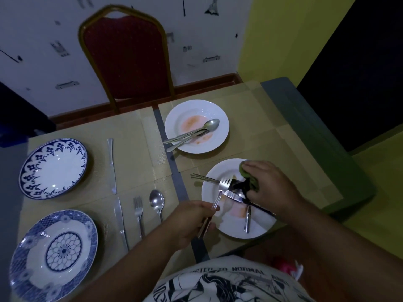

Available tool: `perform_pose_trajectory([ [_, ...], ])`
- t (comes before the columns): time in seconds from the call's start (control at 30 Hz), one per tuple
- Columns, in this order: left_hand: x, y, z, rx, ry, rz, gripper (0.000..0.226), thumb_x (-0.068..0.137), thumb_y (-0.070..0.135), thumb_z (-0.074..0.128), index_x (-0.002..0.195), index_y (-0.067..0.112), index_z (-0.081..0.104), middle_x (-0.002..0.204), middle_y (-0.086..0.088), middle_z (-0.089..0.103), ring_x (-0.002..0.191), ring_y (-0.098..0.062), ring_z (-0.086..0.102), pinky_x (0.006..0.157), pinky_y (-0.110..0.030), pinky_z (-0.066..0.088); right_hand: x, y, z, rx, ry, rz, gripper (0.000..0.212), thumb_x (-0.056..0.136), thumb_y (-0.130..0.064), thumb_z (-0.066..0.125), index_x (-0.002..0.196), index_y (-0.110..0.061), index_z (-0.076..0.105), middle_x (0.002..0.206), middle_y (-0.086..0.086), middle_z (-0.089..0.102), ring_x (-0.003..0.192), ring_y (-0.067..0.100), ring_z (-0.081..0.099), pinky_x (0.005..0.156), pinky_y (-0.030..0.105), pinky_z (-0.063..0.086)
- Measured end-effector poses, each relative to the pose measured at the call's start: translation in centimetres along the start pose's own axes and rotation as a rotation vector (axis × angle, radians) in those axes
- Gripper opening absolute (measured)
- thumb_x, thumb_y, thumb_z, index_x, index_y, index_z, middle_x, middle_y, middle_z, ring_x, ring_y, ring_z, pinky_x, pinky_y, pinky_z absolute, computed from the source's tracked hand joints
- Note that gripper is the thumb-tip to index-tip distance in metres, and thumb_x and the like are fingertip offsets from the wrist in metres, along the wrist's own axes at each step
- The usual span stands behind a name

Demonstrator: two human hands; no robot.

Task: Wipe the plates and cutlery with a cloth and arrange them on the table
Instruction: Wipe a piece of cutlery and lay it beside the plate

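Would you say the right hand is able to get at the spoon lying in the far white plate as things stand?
Probably yes as to the path: the spoon lies uncovered in the far white plate, with nothing standing between them. But the right hand grips the green cloth, so it is occupied.

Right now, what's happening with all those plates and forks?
A person is wiping cutlery. The left hand grips a silver metal fork by its handle above a stained round white plate, while the right hand holds a green cloth beside its tines. A second stained white plate holding a metal spoon waits behind. Two blue-patterned plates sit at the left.
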State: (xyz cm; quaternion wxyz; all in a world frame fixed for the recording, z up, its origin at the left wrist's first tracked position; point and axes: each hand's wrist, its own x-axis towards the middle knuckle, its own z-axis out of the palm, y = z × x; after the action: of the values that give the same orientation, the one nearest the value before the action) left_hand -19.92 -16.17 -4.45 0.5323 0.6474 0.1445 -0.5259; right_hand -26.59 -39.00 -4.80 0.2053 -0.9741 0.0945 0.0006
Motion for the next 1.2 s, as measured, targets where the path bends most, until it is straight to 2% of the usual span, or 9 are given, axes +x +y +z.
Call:
perform_pose_trajectory([
  [0.2,0.2,0.8,0.0,0.074,0.046,0.098,0.014,0.087,0.024,0.074,0.097,0.016,0.08,0.066,0.003,0.066,0.059,-0.009,0.055,0.062,-0.022,0.043,-0.9,-0.8,0.2,0.09,-0.013,0.044,0.076,0.062,-0.021,0.081,0.134,-0.018,0.058,0.134,-0.006,0.057,0.123,0.015,0.049,0.1,0.025,0.04],
  [0.4,-0.4,2.6,-0.5,0.138,0.049,0.224,0.016,0.09,0.025,0.065,0.096,0.023,0.079,0.091,0.004,0.078,0.081,-0.017,0.065,0.08,-0.035,0.049,-1.2,-2.1,0.3,0.143,-0.032,0.068,0.074,0.067,-0.022,0.081,0.136,-0.022,0.056,0.138,-0.009,0.054,0.125,0.007,0.045,0.1,0.014,0.029],
  [0.53,-0.2,3.1,-1.4,0.008,0.077,0.293,0.014,0.09,0.016,0.069,0.099,0.017,0.079,0.097,-0.006,0.077,0.082,-0.017,0.068,0.069,-0.027,0.057,-0.6,-3.2,0.4,0.184,-0.034,0.018,0.07,0.069,-0.021,0.078,0.136,-0.018,0.057,0.138,-0.006,0.055,0.128,0.009,0.047,0.104,0.016,0.03],
  [0.67,0.3,2.4,-2.9,-0.043,0.146,0.401,0.012,0.088,0.004,0.072,0.098,0.01,0.072,0.08,-0.004,0.076,0.077,-0.019,0.07,0.066,-0.027,0.059,0.3,-4.9,1.4,0.233,-0.048,-0.054,0.071,0.067,-0.034,0.069,0.136,-0.023,0.056,0.139,-0.01,0.053,0.129,0.007,0.046,0.103,0.041,0.044],
  [0.7,0.4,2.2,-3.5,-0.048,0.18,0.418,0.013,0.087,0.004,0.074,0.097,0.009,0.068,0.074,-0.002,0.074,0.075,-0.019,0.069,0.066,-0.029,0.06,0.5,-5.5,1.5,0.233,-0.051,-0.067,0.071,0.067,-0.037,0.066,0.137,-0.027,0.055,0.14,-0.014,0.051,0.13,0.003,0.043,0.102,0.042,0.044],
  [0.77,0.7,2.0,-4.7,-0.061,0.236,0.423,0.024,0.084,0.008,0.078,0.1,0.01,0.06,0.076,-0.006,0.074,0.075,-0.021,0.069,0.072,-0.038,0.062,1.2,-6.8,1.9,0.257,-0.072,-0.11,0.071,0.068,-0.028,0.071,0.137,-0.025,0.055,0.139,-0.014,0.05,0.126,-0.005,0.038,0.106,0.026,0.039],
  [0.83,0.7,1.9,-6.0,-0.1,0.268,0.408,0.029,0.083,0.01,0.079,0.105,0.009,0.06,0.086,-0.013,0.075,0.076,-0.021,0.069,0.075,-0.038,0.063,2.1,-8.4,2.4,0.279,-0.102,-0.159,0.071,0.068,-0.018,0.075,0.136,-0.019,0.056,0.137,-0.008,0.053,0.125,-0.001,0.04,0.107,0.015,0.034],
  [0.93,0.9,1.9,-8.3,-0.163,0.319,0.394,0.019,0.084,0.007,0.077,0.1,0.004,0.066,0.087,-0.016,0.071,0.071,-0.018,0.065,0.064,-0.027,0.058,3.6,-10.5,3.7,0.281,-0.149,-0.221,0.072,0.067,-0.02,0.074,0.136,-0.017,0.056,0.138,-0.004,0.054,0.126,0.01,0.046,0.105,0.023,0.038],
  [1.2,2.2,5.0,-16.6,-0.224,0.443,0.373,0.009,0.09,0.001,0.068,0.097,0.007,0.067,0.078,-0.008,0.066,0.067,-0.015,0.059,0.056,-0.017,0.053,10.1,-16.3,6.2,0.272,-0.208,-0.273,0.073,0.069,-0.023,0.075,0.139,-0.017,0.054,0.138,-0.004,0.052,0.125,0.013,0.046,0.105,0.027,0.039],
])
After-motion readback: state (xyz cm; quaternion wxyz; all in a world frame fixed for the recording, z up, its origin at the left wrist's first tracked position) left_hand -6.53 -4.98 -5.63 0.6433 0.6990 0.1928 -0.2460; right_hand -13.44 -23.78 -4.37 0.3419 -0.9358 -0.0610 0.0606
